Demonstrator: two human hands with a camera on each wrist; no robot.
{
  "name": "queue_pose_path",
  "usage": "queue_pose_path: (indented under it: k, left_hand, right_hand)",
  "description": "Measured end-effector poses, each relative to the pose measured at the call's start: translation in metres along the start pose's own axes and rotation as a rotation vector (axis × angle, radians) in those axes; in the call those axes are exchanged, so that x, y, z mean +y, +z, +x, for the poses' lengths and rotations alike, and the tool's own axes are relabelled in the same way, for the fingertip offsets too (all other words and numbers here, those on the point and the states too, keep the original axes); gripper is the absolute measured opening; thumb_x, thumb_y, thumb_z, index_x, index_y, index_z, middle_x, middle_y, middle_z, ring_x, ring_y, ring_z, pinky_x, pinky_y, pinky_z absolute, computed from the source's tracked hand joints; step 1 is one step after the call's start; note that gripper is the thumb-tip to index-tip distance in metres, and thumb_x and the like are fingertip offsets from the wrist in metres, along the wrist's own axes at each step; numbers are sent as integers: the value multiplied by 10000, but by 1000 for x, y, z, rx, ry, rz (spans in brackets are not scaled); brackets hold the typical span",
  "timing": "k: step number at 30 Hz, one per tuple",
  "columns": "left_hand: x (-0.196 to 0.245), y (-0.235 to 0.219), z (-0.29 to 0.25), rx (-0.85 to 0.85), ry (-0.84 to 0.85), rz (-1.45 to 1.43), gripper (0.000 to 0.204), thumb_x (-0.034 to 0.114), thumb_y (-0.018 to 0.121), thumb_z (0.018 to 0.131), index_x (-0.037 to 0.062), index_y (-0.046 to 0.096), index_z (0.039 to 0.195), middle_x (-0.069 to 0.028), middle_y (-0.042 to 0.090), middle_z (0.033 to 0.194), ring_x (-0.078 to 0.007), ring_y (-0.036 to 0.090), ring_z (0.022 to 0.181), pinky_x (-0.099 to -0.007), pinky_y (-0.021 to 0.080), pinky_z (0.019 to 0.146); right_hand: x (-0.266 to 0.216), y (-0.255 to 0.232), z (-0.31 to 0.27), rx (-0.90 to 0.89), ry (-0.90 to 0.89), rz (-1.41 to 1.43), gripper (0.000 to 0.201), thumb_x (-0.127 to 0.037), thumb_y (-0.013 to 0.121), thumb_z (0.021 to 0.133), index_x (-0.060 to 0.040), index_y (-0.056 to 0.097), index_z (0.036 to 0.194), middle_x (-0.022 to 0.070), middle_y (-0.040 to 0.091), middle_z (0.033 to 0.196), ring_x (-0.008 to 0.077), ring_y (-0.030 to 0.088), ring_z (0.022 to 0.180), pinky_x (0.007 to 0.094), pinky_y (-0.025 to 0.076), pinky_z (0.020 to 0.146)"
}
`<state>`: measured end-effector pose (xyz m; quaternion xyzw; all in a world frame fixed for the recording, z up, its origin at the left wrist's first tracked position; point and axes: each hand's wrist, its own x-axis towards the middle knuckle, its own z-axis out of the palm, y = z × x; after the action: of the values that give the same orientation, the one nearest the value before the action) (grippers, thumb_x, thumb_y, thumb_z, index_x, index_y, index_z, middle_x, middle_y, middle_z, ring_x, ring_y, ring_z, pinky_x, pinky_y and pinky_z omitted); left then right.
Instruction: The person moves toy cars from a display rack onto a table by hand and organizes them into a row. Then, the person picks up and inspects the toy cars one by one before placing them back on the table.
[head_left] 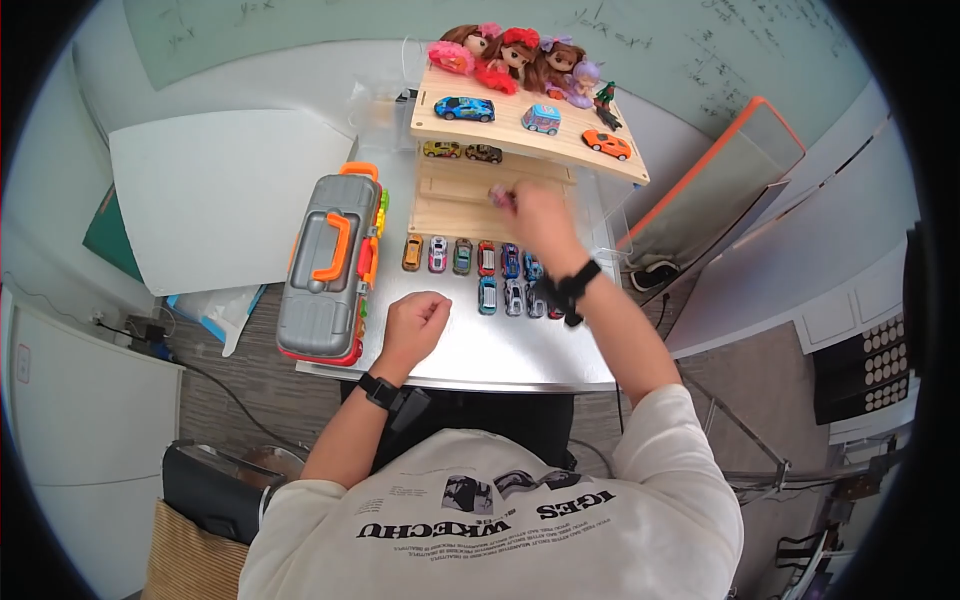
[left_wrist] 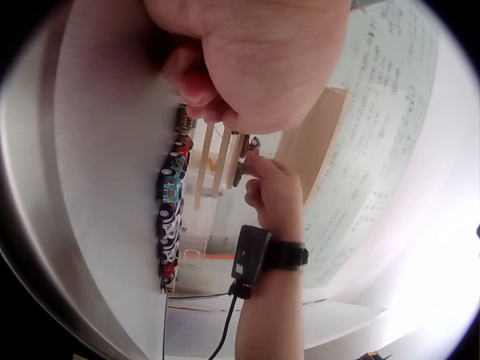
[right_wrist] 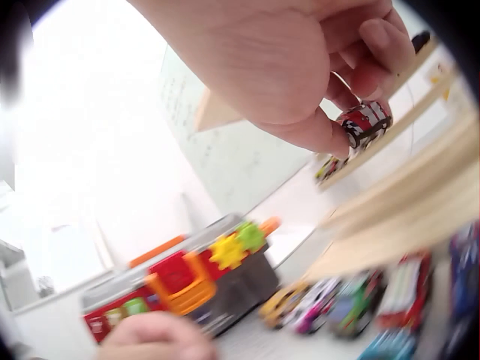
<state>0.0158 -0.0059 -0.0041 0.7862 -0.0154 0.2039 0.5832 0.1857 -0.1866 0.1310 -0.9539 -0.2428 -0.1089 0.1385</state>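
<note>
My right hand (head_left: 535, 215) reaches in front of the wooden shelf (head_left: 440, 215). Between its thumb and fingers it pinches a small red and white toy car (right_wrist: 365, 124), held beside a shelf board in the right wrist view. Two toy cars, one yellow (head_left: 441, 149) and one dark (head_left: 484, 154), stand on the level under the top board. My left hand (head_left: 416, 325) rests on the table, fingers curled, holding nothing; the left wrist view shows its curled fingers (left_wrist: 196, 94) near the row of cars. Rows of toy cars (head_left: 462, 256) stand before the shelf, some hidden by my right arm.
On the top board stand a blue car (head_left: 464, 109), a small blue van (head_left: 541, 119), an orange car (head_left: 606, 144), several dolls (head_left: 512, 60) and a small green figure. A grey toolbox-like case (head_left: 322, 270) with orange handles lies at the table's left.
</note>
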Motion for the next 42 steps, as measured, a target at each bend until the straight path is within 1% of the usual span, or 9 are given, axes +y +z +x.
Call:
queue_pose_path:
  k: [3,6,15,17,27,29,35,40,42]
  left_hand:
    - [0,0,-1,67,-19,-21,104,71,726,941,-32,743,934,-97,721,775,-148,692,684,-291,538,624]
    - [-2,0,-2,98,-72,-64,119,74,701,975,-38,740,965,-41,709,740,-81,662,682,-261,529,622]
    - [-5,1,-2,119,-127,-156,147,90,677,995,-41,716,940,-60,700,736,-88,652,666,-272,523,611]
    - [-2,0,0,112,-112,-114,151,95,678,995,-41,715,942,-58,698,733,-88,650,664,-270,518,607]
    - [5,-1,0,77,-133,-89,150,97,682,996,-37,713,936,-44,683,718,-77,634,654,-264,504,594]
    - [2,0,0,76,-111,-90,157,111,674,1000,-23,734,948,-20,697,715,-56,629,656,-241,492,597]
    - [3,1,1,94,-96,-94,137,84,686,989,-35,712,927,-41,674,707,-73,625,643,-263,497,582]
    - [0,0,0,78,-117,-102,134,82,685,985,-39,713,935,-57,683,712,-81,634,643,-266,504,593]
    - [-2,1,1,75,-113,-98,134,82,685,983,-40,714,939,-64,687,714,-86,638,645,-268,507,598]
  right_hand:
    - [-44,19,-70,-17,-182,190,176,-185,639,916,-69,632,1048,234,717,860,432,712,787,556,579,710]
    - [-71,48,-117,-84,-240,-31,174,-207,671,903,-106,661,1045,155,677,776,345,711,677,481,566,552]
    - [-87,66,-145,-95,-210,-24,222,-165,650,909,-50,683,1096,152,667,821,301,716,631,414,571,520]
    - [-84,66,-141,-81,-230,-52,223,-95,667,859,-13,687,1066,160,679,856,280,733,656,372,573,518]
    - [-73,78,-123,-71,-190,-91,303,-126,624,897,-25,692,1174,166,671,857,305,727,670,410,569,525]
    - [-74,74,-121,-74,-187,-83,187,-83,668,844,-20,676,1021,173,685,869,299,749,696,385,588,544]
    - [-82,54,-120,-69,-160,-17,206,-134,667,874,-15,667,1043,186,687,892,316,746,702,411,596,565]
    - [-50,36,-50,104,-96,-3,181,-111,604,901,-18,654,1049,217,687,994,398,727,739,488,607,633]
    - [-22,42,-3,103,-2,22,330,-166,637,916,-34,627,1218,215,677,1131,429,711,883,532,592,770]
